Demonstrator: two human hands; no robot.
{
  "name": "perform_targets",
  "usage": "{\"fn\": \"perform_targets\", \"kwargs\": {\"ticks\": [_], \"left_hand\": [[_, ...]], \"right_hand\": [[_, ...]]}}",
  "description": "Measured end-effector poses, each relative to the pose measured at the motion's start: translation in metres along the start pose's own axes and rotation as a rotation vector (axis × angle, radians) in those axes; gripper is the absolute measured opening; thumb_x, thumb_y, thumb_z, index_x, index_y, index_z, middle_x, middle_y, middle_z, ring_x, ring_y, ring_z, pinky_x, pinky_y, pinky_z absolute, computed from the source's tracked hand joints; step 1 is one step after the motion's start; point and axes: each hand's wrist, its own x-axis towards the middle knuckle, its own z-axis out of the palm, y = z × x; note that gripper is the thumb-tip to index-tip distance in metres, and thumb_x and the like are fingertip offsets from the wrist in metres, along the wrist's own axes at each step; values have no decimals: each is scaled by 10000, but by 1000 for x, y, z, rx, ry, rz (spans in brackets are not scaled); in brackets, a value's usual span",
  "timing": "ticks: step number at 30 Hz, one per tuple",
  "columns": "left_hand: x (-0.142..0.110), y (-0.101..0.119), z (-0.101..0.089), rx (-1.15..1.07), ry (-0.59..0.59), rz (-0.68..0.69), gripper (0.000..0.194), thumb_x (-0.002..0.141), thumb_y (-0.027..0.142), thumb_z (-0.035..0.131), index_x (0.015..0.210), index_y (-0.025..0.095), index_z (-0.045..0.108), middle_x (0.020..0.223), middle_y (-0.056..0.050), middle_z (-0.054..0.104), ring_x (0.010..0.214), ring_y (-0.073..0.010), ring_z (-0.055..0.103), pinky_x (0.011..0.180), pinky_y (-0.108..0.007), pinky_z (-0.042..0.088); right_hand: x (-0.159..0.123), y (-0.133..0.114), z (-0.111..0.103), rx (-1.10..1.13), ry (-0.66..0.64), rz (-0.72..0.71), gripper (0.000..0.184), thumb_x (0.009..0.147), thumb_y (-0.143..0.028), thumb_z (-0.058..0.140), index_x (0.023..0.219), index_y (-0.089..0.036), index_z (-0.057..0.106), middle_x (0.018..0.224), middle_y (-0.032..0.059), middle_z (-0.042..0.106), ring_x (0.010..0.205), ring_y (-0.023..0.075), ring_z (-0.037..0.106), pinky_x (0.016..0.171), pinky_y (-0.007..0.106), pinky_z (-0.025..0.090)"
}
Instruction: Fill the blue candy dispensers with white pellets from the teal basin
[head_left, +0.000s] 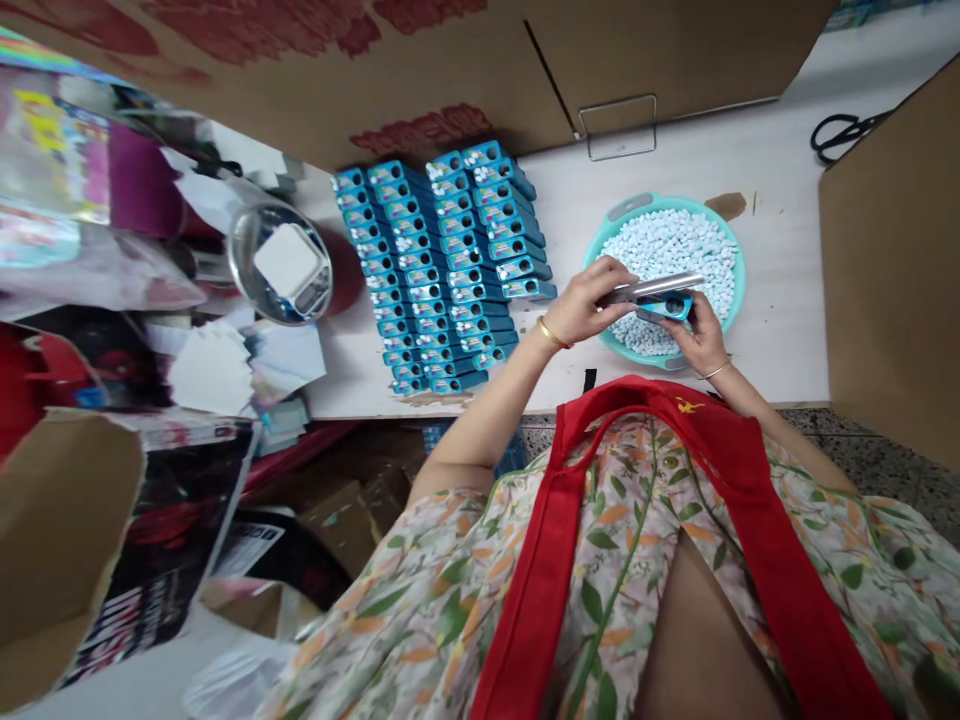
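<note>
My left hand (592, 305) is closed around a long, narrow silver metal tool (664, 286), whose exact kind I cannot make out. The tool lies over the top of a small blue box (666, 306) with a dark opening, pinched in the fingers of my right hand (703, 340). Both hands are above the near part of a turquoise basin (739, 290) filled with small, pale blue-white pellets (675, 235). To the left, similar blue boxes (450, 270) stand in several tight rows, pale pellets showing at the tops of some.
A large cardboard box (480, 60) borders the table's back, and another (892, 260) the right side. Black scissors (844, 135) and a wire frame (619, 130) lie behind the basin. At left, a metal bowl (240, 255) holds a white scale-like device (289, 262) beside stacked white cards (210, 370).
</note>
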Motion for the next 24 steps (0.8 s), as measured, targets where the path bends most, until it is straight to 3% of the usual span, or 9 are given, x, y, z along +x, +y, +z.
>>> {"fn": "perform_targets", "kwargs": {"ticks": [4,13,16,20,22,24], "left_hand": [[-14,-2,23,4,90,-44,444,1083,545,569,1347,215,708,1161,-139,687,1079,-273,658,942,-448,573],[-6,33,20,-80,-53,15,224,1029,335,626,1145,173,730,1042,-105,757,966,-239,699,909,-376,555],[-8,36,16,-164,-14,25,285,1052,408,620,1173,176,732,1053,-100,769,949,-227,705,900,-369,557],[-24,25,8,-105,104,13,566,1008,671,666,1303,188,696,1214,-153,749,1062,-269,705,933,-404,567],[-34,17,8,-32,79,23,662,962,718,709,1349,181,672,1279,-178,722,1130,-295,697,961,-415,565],[-44,10,9,14,20,13,629,978,693,700,1326,171,673,1240,-175,719,1121,-296,697,947,-403,560]], "right_hand": [[2,3,8,61,-10,2,591,937,-713,696,1337,-292,587,1205,78,709,1122,274,688,1066,502,606],[1,7,9,-76,-81,-60,568,937,-733,676,1249,-259,695,1215,121,735,1164,320,694,1090,525,592],[-1,1,11,-46,-87,-62,550,946,-719,667,1244,-256,682,1217,114,731,1172,318,691,1097,540,585],[-2,-8,11,-4,-90,-71,600,922,-702,722,1314,-256,637,1234,105,731,1154,300,700,1068,517,599],[-1,-11,14,3,-128,-88,593,931,-684,725,1331,-256,637,1260,110,735,1178,302,705,1094,521,595],[0,-13,22,1,-190,-94,579,950,-665,715,1343,-245,640,1273,125,739,1202,314,713,1125,548,587]]}}
